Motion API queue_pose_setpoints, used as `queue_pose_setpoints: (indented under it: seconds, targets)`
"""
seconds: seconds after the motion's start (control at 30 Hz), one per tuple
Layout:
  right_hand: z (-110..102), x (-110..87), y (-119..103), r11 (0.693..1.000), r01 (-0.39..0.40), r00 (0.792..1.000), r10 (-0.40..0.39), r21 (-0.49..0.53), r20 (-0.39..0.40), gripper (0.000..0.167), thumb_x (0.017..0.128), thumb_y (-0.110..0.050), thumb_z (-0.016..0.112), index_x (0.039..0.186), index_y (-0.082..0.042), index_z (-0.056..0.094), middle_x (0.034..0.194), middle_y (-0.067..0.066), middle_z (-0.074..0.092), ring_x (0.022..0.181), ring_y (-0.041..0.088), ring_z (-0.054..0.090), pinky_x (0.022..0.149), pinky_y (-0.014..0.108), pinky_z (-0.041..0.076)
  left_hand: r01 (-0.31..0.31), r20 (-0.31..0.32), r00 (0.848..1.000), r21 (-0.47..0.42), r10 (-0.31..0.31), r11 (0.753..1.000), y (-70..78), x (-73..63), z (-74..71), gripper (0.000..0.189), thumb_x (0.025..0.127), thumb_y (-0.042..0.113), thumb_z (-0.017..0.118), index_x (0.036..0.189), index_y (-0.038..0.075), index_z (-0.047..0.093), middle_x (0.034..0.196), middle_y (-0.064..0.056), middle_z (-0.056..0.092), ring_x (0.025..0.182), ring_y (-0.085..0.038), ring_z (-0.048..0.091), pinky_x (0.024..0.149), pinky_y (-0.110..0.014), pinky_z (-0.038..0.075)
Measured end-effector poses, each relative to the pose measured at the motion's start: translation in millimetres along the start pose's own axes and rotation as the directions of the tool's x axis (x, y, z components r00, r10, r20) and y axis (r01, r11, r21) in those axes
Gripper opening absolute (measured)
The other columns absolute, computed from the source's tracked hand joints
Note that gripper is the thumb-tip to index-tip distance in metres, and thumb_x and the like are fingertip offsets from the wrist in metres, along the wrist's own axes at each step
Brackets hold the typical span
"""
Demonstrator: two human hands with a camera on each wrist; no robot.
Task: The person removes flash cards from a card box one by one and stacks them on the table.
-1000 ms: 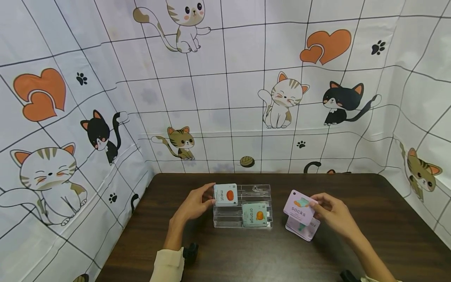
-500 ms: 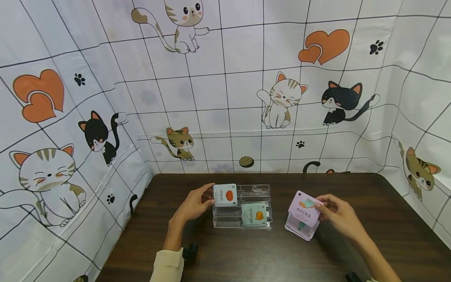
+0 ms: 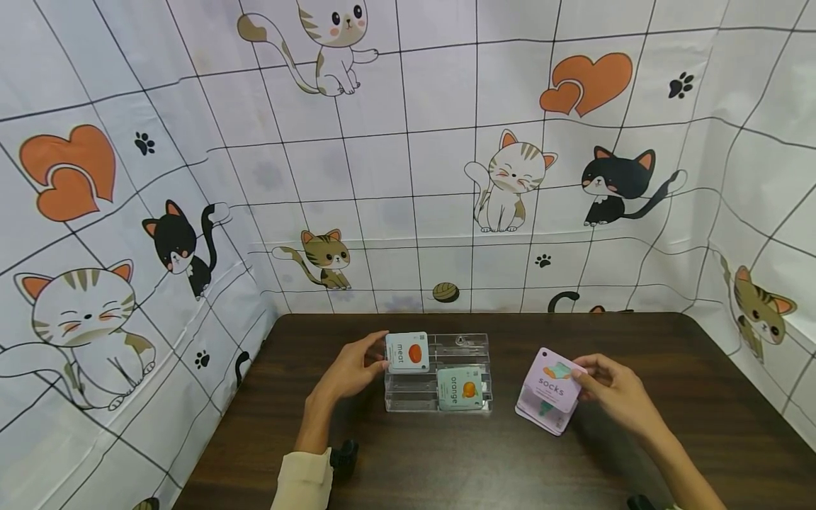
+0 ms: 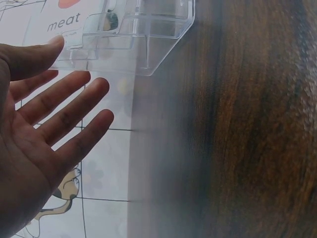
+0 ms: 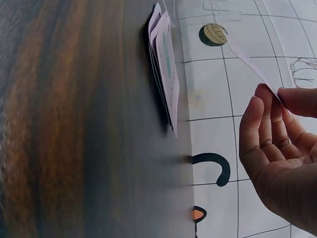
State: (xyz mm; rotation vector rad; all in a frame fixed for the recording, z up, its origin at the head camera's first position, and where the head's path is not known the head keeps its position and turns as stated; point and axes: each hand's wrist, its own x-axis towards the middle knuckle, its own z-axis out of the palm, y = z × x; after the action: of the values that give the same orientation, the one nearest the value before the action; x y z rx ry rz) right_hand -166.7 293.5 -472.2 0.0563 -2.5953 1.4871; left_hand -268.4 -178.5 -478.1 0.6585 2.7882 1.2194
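Note:
In the head view, my left hand (image 3: pixel 349 366) is at the left end of a clear plastic card rack (image 3: pixel 411 401). Its thumb and index fingertip touch the end by the meat card (image 3: pixel 408 353); in the left wrist view the fingers (image 4: pixel 74 116) are spread and nearly straight. My right hand (image 3: pixel 613 392) pinches a lilac socks card (image 3: pixel 553 381) by its right edge, between thumb and fingers. The held card is tilted above a small stack of lilac cards (image 3: pixel 542 418), whose top is partly hidden under it. The right wrist view shows the stack (image 5: pixel 163 69) edge-on.
A green orange card (image 3: pixel 461 388) stands in the rack's front right section. The dark wooden table (image 3: pixel 440 467) ends at a white cloth backdrop (image 3: pixel 440 163) printed with cats and hearts.
The socks card in my right hand has shifted slightly right and down, covering more of the stack. My left hand stays at the rack.

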Motion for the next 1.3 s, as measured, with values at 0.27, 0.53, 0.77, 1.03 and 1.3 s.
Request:
queue_pose_setpoints:
  seconds: [0.27, 0.53, 0.77, 1.03, 1.3]
  targets:
    - [2, -0.2, 7, 1.0, -0.014, 1.0, 0.014, 0.002, 0.018, 0.029, 0.106, -0.012, 0.068, 0.126, 0.009, 0.066, 0.1, 0.011, 0.074, 0.079, 0.001, 0.07, 0.07, 0.029, 0.063, 0.003, 0.003, 1.0, 0.002, -0.004, 1.0, -0.5, 0.3, 0.3, 0.063, 0.102, 0.009, 0.073, 0.16, 0.009, 0.049, 0.138, -0.015, 0.07, 0.119, -0.032, 0.073, 0.096, -0.05, 0.061]
    - [4, 0.2, 12, 1.0, -0.025, 0.999, 0.025, 0.004, 0.04, 0.028, 0.106, -0.01, 0.068, 0.126, 0.01, 0.066, 0.101, 0.013, 0.073, 0.08, 0.001, 0.07, 0.07, 0.028, 0.063, 0.004, 0.002, 1.0, 0.002, -0.004, 1.0, -0.5, -0.2, 0.4, 0.063, 0.102, 0.01, 0.073, 0.16, 0.009, 0.049, 0.138, -0.014, 0.07, 0.119, -0.032, 0.073, 0.096, -0.05, 0.061]
    - [7, 0.9, 14, 0.999, -0.054, 0.996, 0.054, -0.001, 0.071, 0.029, 0.106, -0.012, 0.068, 0.127, 0.009, 0.065, 0.102, 0.016, 0.073, 0.08, 0.003, 0.07, 0.071, 0.029, 0.064, 0.002, 0.005, 1.0, -0.002, -0.002, 1.0, 0.1, -0.4, -0.8, 0.063, 0.102, 0.01, 0.073, 0.161, 0.008, 0.048, 0.138, -0.015, 0.07, 0.12, -0.032, 0.073, 0.096, -0.05, 0.061]
    - [9, -0.2, 16, 0.997, -0.063, 0.995, 0.066, -0.039, 0.076, 0.029, 0.105, -0.013, 0.069, 0.126, 0.007, 0.066, 0.103, 0.015, 0.073, 0.081, 0.003, 0.07, 0.07, 0.027, 0.063, 0.001, 0.007, 1.0, -0.004, -0.001, 1.0, 0.9, 0.9, -1.1, 0.063, 0.102, 0.01, 0.073, 0.161, 0.008, 0.048, 0.138, -0.015, 0.07, 0.119, -0.031, 0.073, 0.098, -0.051, 0.061]
    - [5, 1.7, 16, 0.952, 0.005, 1.0, 0.004, -0.307, 0.029, 0.025, 0.103, -0.024, 0.074, 0.118, -0.004, 0.075, 0.105, 0.01, 0.08, 0.086, 0.006, 0.071, 0.068, 0.025, 0.054, -0.007, 0.01, 1.0, -0.008, 0.007, 1.0, -1.6, 1.3, -0.4, 0.064, 0.102, 0.009, 0.073, 0.161, 0.006, 0.047, 0.137, -0.016, 0.07, 0.119, -0.033, 0.073, 0.096, -0.051, 0.061]
